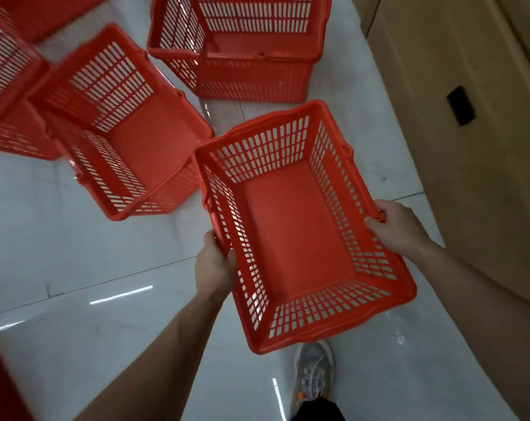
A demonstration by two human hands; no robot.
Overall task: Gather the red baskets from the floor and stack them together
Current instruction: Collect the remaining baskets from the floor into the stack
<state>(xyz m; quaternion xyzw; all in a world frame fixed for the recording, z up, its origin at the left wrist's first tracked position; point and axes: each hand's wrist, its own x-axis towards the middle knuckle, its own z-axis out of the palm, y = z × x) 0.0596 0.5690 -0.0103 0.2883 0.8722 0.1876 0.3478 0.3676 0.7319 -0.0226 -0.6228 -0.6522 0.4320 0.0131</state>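
Red plastic basket (300,226) is gripped at both long rims by left hand (215,265) and right hand (394,226); it should be kept level and aligned over the floor basket (124,126) before nesting.

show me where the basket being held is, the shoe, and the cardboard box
held basket (297,232), head view, on its solid floor.
shoe (314,370), head view, on the laces.
cardboard box (458,147), head view, on its side wall left of the dark handle slot.

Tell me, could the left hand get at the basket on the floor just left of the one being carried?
Probably not yet: the left hand grips the rim of the held basket, as does the right hand. The floor basket itself sits open, unobstructed.
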